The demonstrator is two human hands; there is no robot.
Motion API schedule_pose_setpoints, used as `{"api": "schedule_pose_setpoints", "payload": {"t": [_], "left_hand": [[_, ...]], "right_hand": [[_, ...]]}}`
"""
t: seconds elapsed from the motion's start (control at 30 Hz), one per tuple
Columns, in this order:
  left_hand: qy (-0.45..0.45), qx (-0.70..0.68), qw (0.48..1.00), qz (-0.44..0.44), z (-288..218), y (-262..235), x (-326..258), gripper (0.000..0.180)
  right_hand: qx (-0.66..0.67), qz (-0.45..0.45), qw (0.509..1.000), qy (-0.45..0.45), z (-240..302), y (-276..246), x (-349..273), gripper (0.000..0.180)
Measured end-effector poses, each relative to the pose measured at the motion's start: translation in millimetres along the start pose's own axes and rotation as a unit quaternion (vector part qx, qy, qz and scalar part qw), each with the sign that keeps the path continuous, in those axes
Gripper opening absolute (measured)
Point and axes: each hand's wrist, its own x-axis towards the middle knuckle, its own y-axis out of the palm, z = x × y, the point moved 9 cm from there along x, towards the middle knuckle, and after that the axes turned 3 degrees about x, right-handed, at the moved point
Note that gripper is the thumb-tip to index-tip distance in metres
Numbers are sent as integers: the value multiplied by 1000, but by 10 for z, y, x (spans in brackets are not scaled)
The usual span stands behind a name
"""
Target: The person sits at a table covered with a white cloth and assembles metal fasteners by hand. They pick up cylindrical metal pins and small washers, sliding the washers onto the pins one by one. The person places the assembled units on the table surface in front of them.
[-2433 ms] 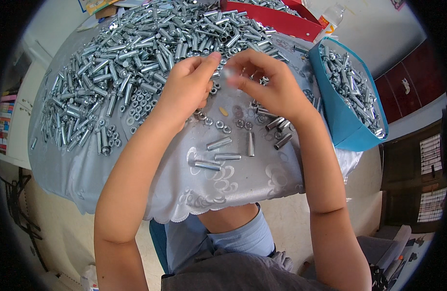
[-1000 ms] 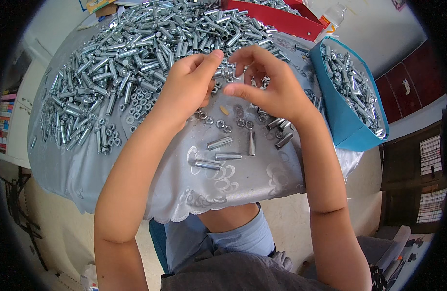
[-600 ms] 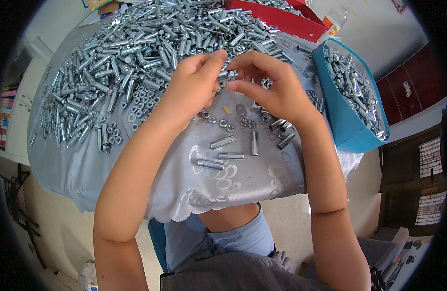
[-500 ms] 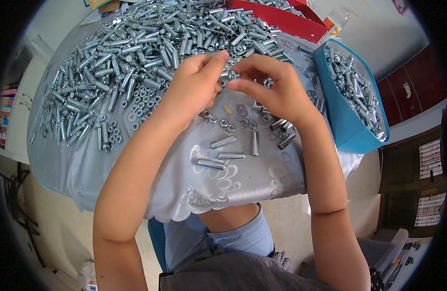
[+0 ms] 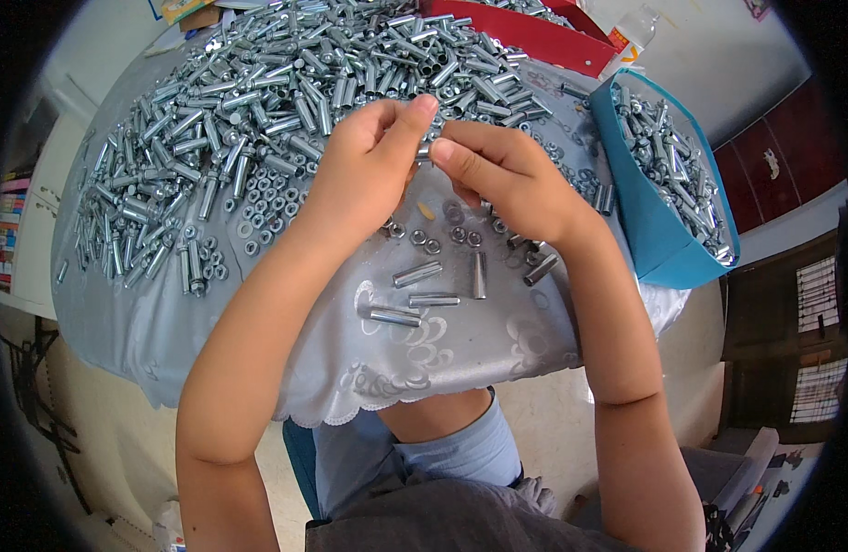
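My left hand (image 5: 369, 170) is closed around a sleeve anchor bolt (image 5: 424, 152), its thumb pointing up and away. Thumb and bent fingers of my right hand (image 5: 516, 179) pinch the bolt's right end, so only a short shiny stretch shows between the hands. Below them on the cloth lie several loose metal sleeves (image 5: 416, 274) and hex nuts (image 5: 432, 247). A cluster of nuts and washers (image 5: 272, 198) sits left of my left wrist. Beyond both hands spreads a big heap of anchor bolts (image 5: 286, 101).
At the right edge of the table stands a blue fabric bin (image 5: 668, 244) filled with anchor bolts. A red box (image 5: 525, 37) holding more metal parts is at the back, with a clear plastic bottle (image 5: 634, 37) beside it. A silvery tablecloth (image 5: 332, 368) hangs over the near edge.
My right fingers have closed in from a looser pinch at the nut end, now covering that end of the bolt. The left hand stays nearly in place.
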Motion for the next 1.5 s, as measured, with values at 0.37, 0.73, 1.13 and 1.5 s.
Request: {"api": "schedule_pose_setpoints", "payload": {"t": [0.37, 0.73, 1.13, 1.5], "left_hand": [[-6, 140, 978, 156, -145, 140, -139, 20], [1, -242, 966, -88, -85, -660, 239, 40], [26, -6, 999, -29, -79, -221, 124, 23], [102, 108, 988, 41, 22, 2, 115, 28]], "right_hand": [[132, -212, 966, -61, -29, -514, -1, 30], [124, -221, 967, -40, -69, -548, -19, 26], [-205, -92, 974, 11, -191, -530, -78, 15], [-259, -53, 961, -82, -144, -329, -48, 20]]}}
